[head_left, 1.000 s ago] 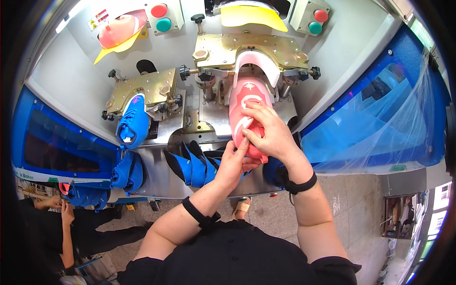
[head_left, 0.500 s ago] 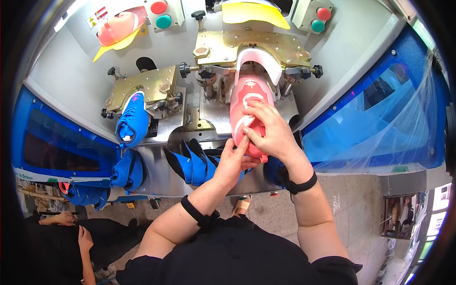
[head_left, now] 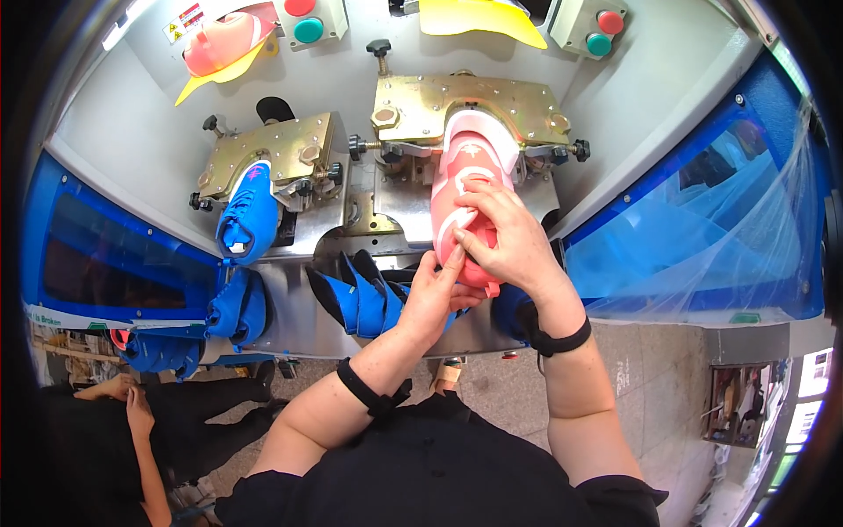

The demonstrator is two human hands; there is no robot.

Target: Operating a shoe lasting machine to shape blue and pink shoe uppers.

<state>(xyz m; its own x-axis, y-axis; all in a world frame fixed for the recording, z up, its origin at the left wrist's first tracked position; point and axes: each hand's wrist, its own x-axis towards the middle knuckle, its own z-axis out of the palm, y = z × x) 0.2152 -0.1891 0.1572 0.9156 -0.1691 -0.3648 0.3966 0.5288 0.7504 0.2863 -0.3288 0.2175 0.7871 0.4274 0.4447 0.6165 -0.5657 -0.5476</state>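
A pink shoe upper [head_left: 445,198] with white trim lies lengthwise under the brass-coloured clamp plate [head_left: 430,98] of a machine, its toe pointing away from me. A pale pink curved band [head_left: 503,147] arches round the toe end. My left hand [head_left: 435,297] grips the heel end from the near left, thumb pressed to its side. From the right, my right hand [head_left: 507,235] closes over the opening, with fingers on the tongue area and the thumb near the left thumb. The fingers hide part of the opening.
A blue shoe upper [head_left: 248,215] sits toe-in at a smaller clamp [head_left: 263,149] on the left. Several blue pieces [head_left: 369,303] and folded blue uppers [head_left: 237,307] lie along the front ledge. Push-button boxes [head_left: 590,28] stand behind. At lower left are another person's hands [head_left: 123,391].
My hands have pushed the pink upper farther toward the clamp, so its toe sits deeper inside the pale band. The whole view has shifted slightly. Both hands keep the same grip.
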